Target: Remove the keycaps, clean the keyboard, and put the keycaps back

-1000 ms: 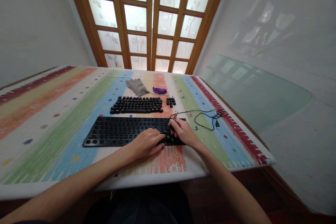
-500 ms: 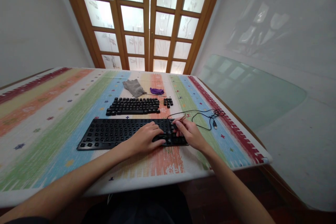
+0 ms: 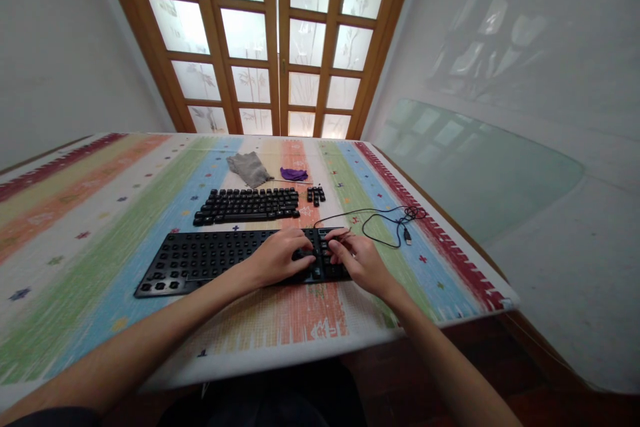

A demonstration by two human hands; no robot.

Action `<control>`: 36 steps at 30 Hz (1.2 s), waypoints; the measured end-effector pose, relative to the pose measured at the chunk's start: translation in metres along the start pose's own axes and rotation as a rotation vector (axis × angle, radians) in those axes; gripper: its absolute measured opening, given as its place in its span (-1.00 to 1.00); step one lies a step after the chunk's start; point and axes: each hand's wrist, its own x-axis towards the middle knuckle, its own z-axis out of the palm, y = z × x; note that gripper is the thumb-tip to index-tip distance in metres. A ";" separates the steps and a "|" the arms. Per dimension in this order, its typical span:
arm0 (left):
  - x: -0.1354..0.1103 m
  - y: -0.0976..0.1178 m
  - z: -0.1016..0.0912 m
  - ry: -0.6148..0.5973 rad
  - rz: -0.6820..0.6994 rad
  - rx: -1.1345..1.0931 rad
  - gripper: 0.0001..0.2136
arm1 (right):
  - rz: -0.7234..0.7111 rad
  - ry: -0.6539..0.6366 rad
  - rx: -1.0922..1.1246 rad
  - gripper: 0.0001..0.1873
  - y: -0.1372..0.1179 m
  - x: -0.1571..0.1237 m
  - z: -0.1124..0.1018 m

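Left hand [image 3: 283,255] and right hand [image 3: 357,259] are at a black keyboard [image 3: 200,257], keycaps [image 3: 247,204] lying in rows beyond.

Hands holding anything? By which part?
Right hand: a thin thing, seemingly pinched; which part, too small to tell. Left hand: on the keyboard, no hold visible.

A home, it seems — colourful striped tablecloth [image 3: 107,233], wooden doors [image 3: 284,47] (with frosted panes [image 3: 245,35]), pale walls [image 3: 55,47].
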 end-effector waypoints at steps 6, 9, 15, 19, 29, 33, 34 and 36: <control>0.006 -0.001 0.006 -0.012 0.030 0.034 -0.91 | -0.026 0.017 -0.015 -0.74 0.000 0.001 0.000; 0.011 -0.005 0.004 -0.042 0.082 0.047 -0.90 | 0.002 0.020 0.008 -0.73 0.004 0.000 0.001; 0.028 -0.012 -0.010 0.015 0.152 -0.064 -0.86 | 0.135 0.177 0.292 -0.64 0.013 0.000 0.001; 0.041 -0.015 -0.012 0.179 0.061 -0.249 -0.83 | 0.185 0.385 0.550 -0.57 0.015 0.004 0.000; 0.075 -0.039 0.003 0.156 -0.039 -0.047 -0.90 | 0.263 0.371 0.679 -0.53 0.014 0.001 0.001; 0.091 -0.053 0.016 0.004 -0.090 0.271 -0.87 | 0.249 0.294 0.625 -0.55 0.011 -0.004 0.002; 0.095 -0.055 0.019 -0.025 -0.110 0.323 -0.86 | 0.243 0.271 0.605 -0.55 0.010 -0.005 0.002; 0.100 -0.059 0.023 -0.053 -0.140 0.374 -0.86 | 0.237 0.207 0.551 -0.55 0.009 -0.008 0.001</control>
